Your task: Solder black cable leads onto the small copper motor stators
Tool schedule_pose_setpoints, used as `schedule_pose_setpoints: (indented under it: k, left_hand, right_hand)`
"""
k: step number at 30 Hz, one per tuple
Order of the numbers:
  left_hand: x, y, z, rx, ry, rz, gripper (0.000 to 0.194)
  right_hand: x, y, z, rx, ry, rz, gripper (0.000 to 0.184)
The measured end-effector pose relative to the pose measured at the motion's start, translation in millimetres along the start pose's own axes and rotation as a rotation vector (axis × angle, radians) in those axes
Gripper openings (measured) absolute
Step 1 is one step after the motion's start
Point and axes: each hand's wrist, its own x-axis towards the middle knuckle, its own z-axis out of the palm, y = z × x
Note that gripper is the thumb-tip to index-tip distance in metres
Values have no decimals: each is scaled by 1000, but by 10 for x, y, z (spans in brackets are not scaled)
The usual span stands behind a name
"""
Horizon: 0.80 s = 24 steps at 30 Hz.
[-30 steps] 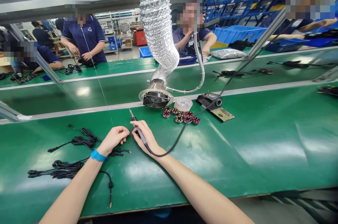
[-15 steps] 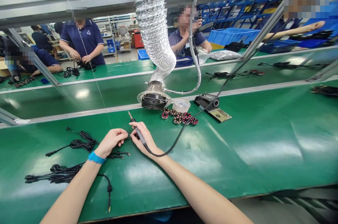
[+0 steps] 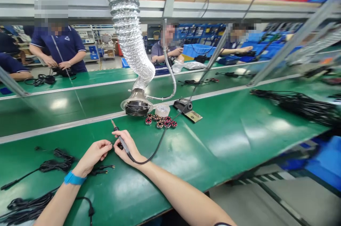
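Observation:
My right hand [image 3: 128, 148] is closed around the grey handle of a soldering iron [image 3: 123, 143], whose tip points up and away to the left. A small dark part [image 3: 119, 145] shows under those same fingers, too small to name. Close beside it, my left hand [image 3: 97, 152], with a blue band on the wrist, pinches something tiny and dark; its kind is hidden by the fingertips. Beneath and left of my left hand lie black cables [image 3: 57, 162] with bare wire ends. Several small round parts with red and black faces [image 3: 167, 123] sit beyond my right hand.
A fume extractor fan [image 3: 137, 107] hangs on a silver duct [image 3: 124, 23] above the bench. Behind the round parts are a tape roll [image 3: 162, 110] and an iron stand [image 3: 183, 105]. More cables [image 3: 293, 107] lie at right. Several co-workers sit or stand across the line.
The camera view has turned right, so the bench and my hands appear shifted left, and the cable bundle at right shows more. Both hands keep their grip, close together.

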Motion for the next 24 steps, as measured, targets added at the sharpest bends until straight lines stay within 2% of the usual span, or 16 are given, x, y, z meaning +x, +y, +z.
schedule_pose_setpoints:
  k: [6,11,18,24]
  left_hand:
    - [34,-83,-19,43,-23,-1,46]
    - [60,-125,-18,26,-31,4,44]
    - [43,-91,3,2,-10,-6,50]
    - [-18,-12,16,51,-15,-60,46]
  right_hand:
    - [33,-61,-20,20,-27,110,56]
    - [38,-75,-23,35,-11,84,57]
    - [28,-70,-18,6,-4,64,56]
    - [-2,-26,-19,20,2,51,53]
